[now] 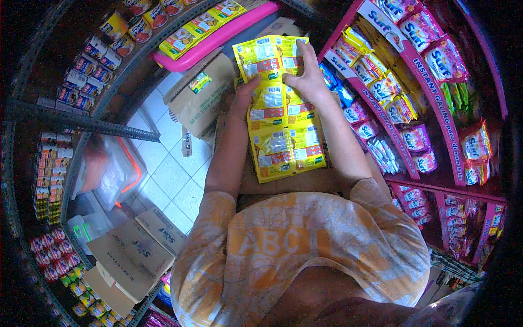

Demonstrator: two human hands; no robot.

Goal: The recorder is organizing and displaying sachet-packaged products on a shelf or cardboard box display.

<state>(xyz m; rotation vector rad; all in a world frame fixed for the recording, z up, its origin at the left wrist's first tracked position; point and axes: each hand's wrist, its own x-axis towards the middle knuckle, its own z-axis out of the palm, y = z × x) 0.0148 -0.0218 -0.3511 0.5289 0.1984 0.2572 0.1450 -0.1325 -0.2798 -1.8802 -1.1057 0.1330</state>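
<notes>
A long strip of joined yellow Knorr sachets [267,122] hangs in front of my chest, its printed backs facing up. My left hand [248,92] grips its left edge, with the thumb on top and the other fingers hidden beneath. On the right side near the top, my right hand [306,75] holds the strip with its thumb on the front and its fingers around the far edge. Below the strip is an open cardboard box, mostly covered. More yellow sachet strips [200,30] lie on a pink-rimmed container [216,36] beyond my hands.
Shelves of cans [96,61] and packs line the left. Pink racks of Surf detergent sachets [445,59] stand close on the right. Flattened cardboard boxes [132,257] lie at lower left, near clear plastic bins [118,171] on the tiled floor [171,175].
</notes>
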